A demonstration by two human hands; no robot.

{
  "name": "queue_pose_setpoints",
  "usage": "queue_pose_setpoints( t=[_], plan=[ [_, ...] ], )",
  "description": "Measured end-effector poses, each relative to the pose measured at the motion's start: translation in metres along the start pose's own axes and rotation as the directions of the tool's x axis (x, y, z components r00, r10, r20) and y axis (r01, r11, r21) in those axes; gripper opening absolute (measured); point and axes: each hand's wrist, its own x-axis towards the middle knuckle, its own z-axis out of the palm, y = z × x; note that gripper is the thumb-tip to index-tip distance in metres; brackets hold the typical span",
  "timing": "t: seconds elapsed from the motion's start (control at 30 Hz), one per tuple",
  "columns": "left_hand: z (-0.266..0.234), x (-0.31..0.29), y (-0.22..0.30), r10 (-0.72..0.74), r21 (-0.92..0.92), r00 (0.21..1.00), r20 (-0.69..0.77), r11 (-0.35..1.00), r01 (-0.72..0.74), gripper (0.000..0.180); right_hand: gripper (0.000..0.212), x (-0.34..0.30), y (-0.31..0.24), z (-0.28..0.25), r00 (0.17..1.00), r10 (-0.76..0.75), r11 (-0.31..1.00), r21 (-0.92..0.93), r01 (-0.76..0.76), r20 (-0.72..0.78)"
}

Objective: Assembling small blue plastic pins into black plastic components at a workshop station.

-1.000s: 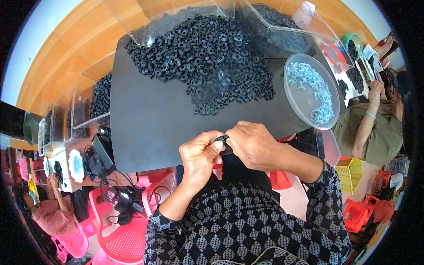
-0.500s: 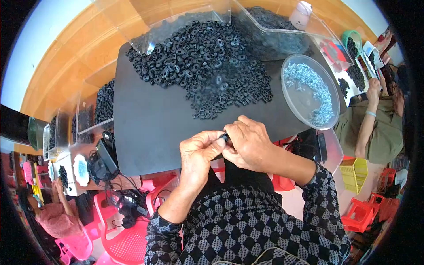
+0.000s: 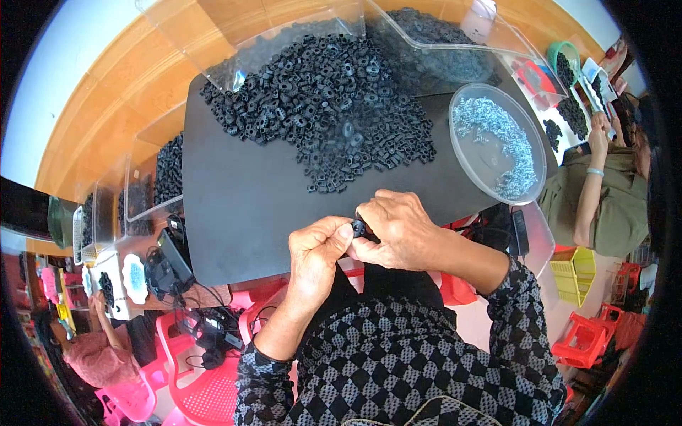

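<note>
Marked dark grey desk (image 3: 241,213) first: rounded corners, near edge close in front of the body, left edge beside clear bins with black contents. Saw black plastic heap (image 3: 312,103) spread over the far half, coarser toward the far left, finer toward the near right, with a ragged loose front. Noted clear tub (image 3: 455,47) behind the heap's right side, dark contents visible through the wall. Tagged round clear dish (image 3: 490,162) at far right, close to the desk's right-hand corner, so tight room there. Found open room left of the heap, plus a band between heap front and near edge. Placed right hand (image 3: 401,231) and left hand (image 3: 316,248) together at the near edge, well apart from the dish; could not tell height above desk. Recorded both as pinched at the fingertips on one small black part (image 3: 359,228), left thumb on top, right fingers curled around the far side. Listed tiny pale-blue pieces (image 3: 517,153) last, in a curved band inside the dish.
</note>
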Motion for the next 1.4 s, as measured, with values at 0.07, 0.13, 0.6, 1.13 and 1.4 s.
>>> queue_pose_setpoints(
  t=[0.07,0.13,0.6,1.13,1.4],
  plan=[
    [0.002,0.000,-0.003,0.073,0.023,0.997,-0.038,0.997,-0.072,0.018,0.028,0.001,0.000,0.002,1.000,-0.014,1.000,-0.006,0.014,-0.003],
    [0.004,0.003,-0.005,0.023,-0.095,0.997,-0.078,0.995,-0.030,0.012,0.021,0.001,0.002,0.005,1.000,-0.028,1.000,0.000,0.028,0.004],
    [0.006,-0.007,-0.011,0.072,0.058,0.996,-0.046,0.996,-0.069,0.028,0.033,-0.001,0.014,-0.056,0.984,-0.006,0.996,-0.089,-0.010,-0.176],
    [-0.040,0.047,0.005,0.408,0.736,0.907,-0.107,0.645,-0.203,0.025,0.022,0.078,0.124,-0.173,0.832,-0.040,0.807,-0.509,-0.300,-0.553],
    [-0.046,0.052,-0.002,0.426,0.885,0.899,0.101,0.376,-0.277,0.023,0.020,0.021,0.059,-0.087,0.949,-0.063,0.946,-0.322,-0.043,-0.310]
  ],
)
